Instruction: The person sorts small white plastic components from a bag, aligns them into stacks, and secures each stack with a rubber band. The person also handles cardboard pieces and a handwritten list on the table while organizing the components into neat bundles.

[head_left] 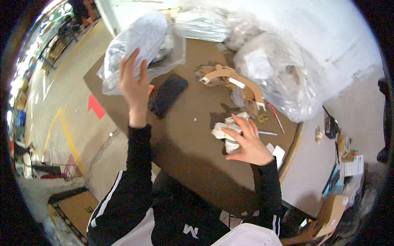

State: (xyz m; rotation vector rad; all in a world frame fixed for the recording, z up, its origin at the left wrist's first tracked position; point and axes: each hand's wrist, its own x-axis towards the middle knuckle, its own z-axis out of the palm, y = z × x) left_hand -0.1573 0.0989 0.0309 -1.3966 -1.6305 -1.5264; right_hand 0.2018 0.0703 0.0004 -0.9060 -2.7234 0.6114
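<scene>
I find the right hand (250, 143) with its grip spread wide over the white bundles (220, 130) on the desk (184, 135); a careless sideways sweep could scatter them against the pen (269, 133). Farther off, the left hand's (134, 84) grip is also wide, contact with the bagged pack (152, 37) unclear; snagged film could drag that pack onto the phone (169, 94).

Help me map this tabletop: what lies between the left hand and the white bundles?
The head view shows a dark, flat rectangular object and, nearer the bundles, a tiny white scrap.
</scene>
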